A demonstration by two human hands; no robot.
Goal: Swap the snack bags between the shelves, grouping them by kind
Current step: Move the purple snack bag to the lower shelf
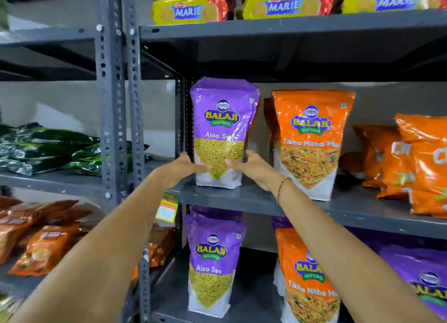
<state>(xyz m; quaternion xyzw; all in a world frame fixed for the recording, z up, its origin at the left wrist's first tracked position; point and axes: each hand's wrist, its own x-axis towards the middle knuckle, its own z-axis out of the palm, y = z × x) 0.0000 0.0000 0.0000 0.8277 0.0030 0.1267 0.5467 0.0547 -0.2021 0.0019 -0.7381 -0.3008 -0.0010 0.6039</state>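
Note:
A purple Aloo Sev bag stands upright at the left end of the middle shelf. My left hand grips its lower left side and my right hand grips its lower right side. Beside it on the right stands an orange Tikha Mitha Mix bag. On the shelf below, another purple Aloo Sev bag stands at the left, with more purple bags behind it. An orange Tikha Mitha Mix bag stands to its right, partly hidden by my right forearm.
Orange snack bags lie at the right of the middle shelf; a purple bag lies at the lower right. Yellow Marie biscuit packs fill the top shelf. Across a grey upright post, the left rack holds green bags and orange bags.

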